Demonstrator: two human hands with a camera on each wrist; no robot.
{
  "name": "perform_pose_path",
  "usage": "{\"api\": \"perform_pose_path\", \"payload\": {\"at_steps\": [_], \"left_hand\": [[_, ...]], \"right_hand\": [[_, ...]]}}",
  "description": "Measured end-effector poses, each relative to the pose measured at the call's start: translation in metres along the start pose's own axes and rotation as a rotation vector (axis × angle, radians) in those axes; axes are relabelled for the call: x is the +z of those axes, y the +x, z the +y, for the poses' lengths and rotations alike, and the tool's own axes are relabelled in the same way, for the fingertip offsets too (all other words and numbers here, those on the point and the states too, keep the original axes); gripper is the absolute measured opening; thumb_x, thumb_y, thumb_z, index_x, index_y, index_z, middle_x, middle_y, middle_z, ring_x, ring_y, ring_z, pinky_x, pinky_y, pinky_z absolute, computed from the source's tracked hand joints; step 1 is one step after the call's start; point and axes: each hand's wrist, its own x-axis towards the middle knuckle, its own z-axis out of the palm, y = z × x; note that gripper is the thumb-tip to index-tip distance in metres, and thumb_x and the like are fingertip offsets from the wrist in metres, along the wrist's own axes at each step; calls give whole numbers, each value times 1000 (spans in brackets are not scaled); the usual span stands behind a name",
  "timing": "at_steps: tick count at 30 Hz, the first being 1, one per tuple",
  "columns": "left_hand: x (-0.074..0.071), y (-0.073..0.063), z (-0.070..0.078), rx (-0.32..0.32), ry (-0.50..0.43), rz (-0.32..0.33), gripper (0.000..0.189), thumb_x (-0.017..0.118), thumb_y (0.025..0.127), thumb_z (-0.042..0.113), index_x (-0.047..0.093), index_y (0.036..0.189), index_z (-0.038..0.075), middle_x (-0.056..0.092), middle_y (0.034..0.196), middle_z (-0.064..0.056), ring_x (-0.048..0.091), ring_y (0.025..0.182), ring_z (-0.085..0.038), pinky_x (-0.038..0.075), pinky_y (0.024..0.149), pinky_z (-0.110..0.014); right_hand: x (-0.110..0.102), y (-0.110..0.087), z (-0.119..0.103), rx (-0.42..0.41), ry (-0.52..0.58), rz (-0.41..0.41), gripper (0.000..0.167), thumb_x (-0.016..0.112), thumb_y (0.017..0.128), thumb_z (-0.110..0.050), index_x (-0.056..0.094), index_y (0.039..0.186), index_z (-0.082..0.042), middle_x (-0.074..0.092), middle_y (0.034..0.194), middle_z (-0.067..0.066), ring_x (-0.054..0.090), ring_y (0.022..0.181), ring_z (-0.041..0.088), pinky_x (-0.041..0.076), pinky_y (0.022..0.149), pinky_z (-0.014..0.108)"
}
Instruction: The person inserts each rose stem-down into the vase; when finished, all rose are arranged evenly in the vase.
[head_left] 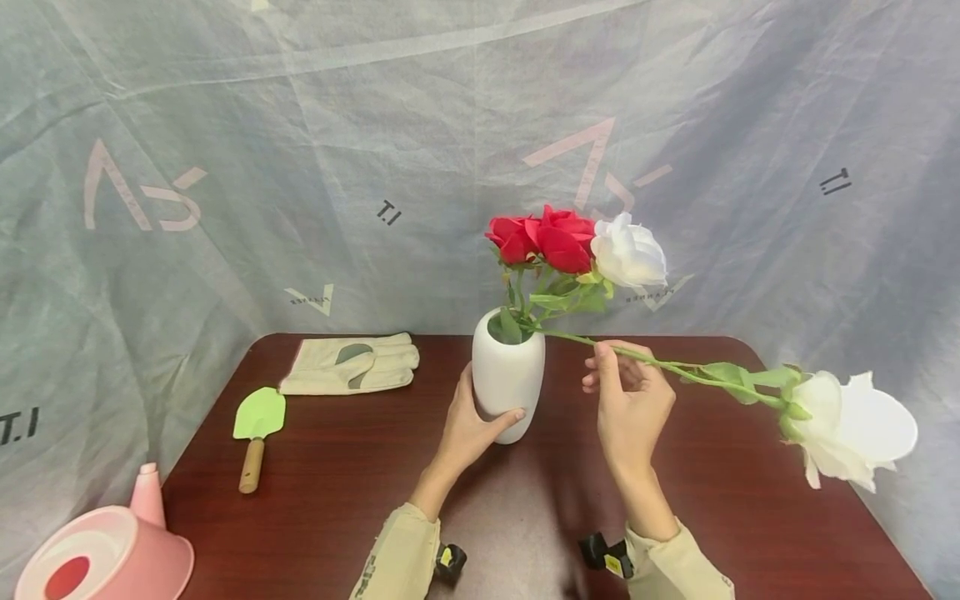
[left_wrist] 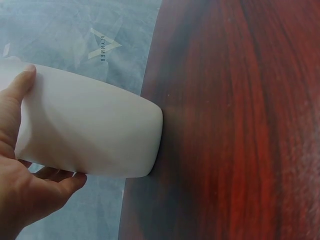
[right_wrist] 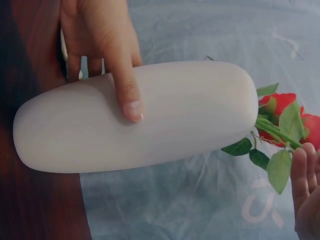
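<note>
A white vase (head_left: 507,383) stands on the table, with my left hand (head_left: 468,429) gripping its side, thumb across the front. Two red roses (head_left: 562,239) and a white rose (head_left: 628,252) rise from its mouth, leaning right. To the right of the vase, my right hand (head_left: 636,400) pinches the green stem of another white rose (head_left: 821,408) between thumb and fingers. That stem slopes from the vase's rim down to the bloom at the far right. In the right wrist view, the fingers (right_wrist: 301,172) show at the edge, beside the leaves.
A pair of pale work gloves (head_left: 352,364) lies at the back left. In front of it is a trowel (head_left: 256,437) with a green blade and wooden handle. A pink watering can (head_left: 112,550) occupies the front left corner. Grey printed cloth (head_left: 420,150) hangs behind the table.
</note>
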Motion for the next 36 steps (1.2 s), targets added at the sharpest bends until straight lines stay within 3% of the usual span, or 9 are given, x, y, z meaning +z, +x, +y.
{"api": "perform_pose_path", "payload": {"at_steps": [9,13,16,21,27,36], "left_hand": [[1,0,0,2,-4,3,104,80,67,47,20,147,22,39,137,-1,45,117,-20,38,91,-45],[1,0,1,-2,-9,4,104,80,67,47,20,147,23,39,137,-1,45,117,-20,38,91,-46],[1,0,1,2,-9,5,103,81,67,46,20,147,23,39,137,-1,45,117,-19,38,92,-45],[1,1,0,-1,-2,4,102,80,67,47,22,146,22,40,136,-1,45,116,-19,38,91,-45],[1,1,0,-4,2,5,101,80,67,47,22,146,22,40,135,0,45,116,-18,38,91,-44],[2,0,1,10,-2,5,100,81,67,46,23,145,23,41,134,1,45,115,-18,38,91,-44]], "right_hand": [[4,10,-1,97,-26,32,19,67,85,-7,64,82,12,59,59,16,56,45,11,47,45,21],[6,15,3,80,-73,35,21,68,85,-11,65,80,9,55,54,15,50,41,14,42,42,19],[9,18,-10,55,-126,25,24,67,87,-11,64,77,10,51,51,15,46,41,13,36,42,17],[17,19,-34,56,-186,-10,29,61,90,-8,56,70,12,43,49,2,38,47,4,31,48,20],[22,19,-33,43,-189,-13,27,59,90,-4,52,69,11,42,53,0,37,50,4,30,50,21],[25,21,-30,31,-211,12,21,61,89,-5,59,76,12,44,51,0,39,48,2,32,48,18]]}}
